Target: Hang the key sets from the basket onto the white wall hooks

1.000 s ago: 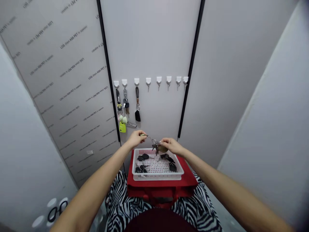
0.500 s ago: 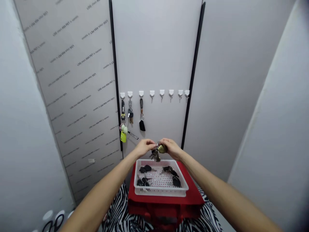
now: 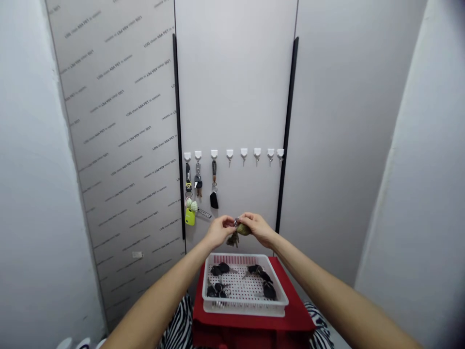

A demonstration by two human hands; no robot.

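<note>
My left hand (image 3: 219,231) and my right hand (image 3: 257,227) meet above the basket, both closed on one key ring. A bunch of keys (image 3: 233,239) dangles from it below my left fingertips. A rounded olive-gold fob (image 3: 244,229) hangs under my right fingers. Part of the ring is covered by the fingertips. Beneath sits a white perforated plastic basket (image 3: 244,309) holding several black-headed keys, one group at the left (image 3: 218,289) and another at the right (image 3: 268,290).
A row of white hooks (image 3: 244,152) runs along the pale panel. The left three carry a black strap with a lime tag (image 3: 190,216), keys on a clip (image 3: 198,182) and a black fob on a braided loop (image 3: 214,199). The basket rests on a red box (image 3: 294,322).
The camera view has tilted up, so hooks and basket sit lower in the picture. My hands still hold the key ring; the keys have turned and hang bunched closer together.
</note>
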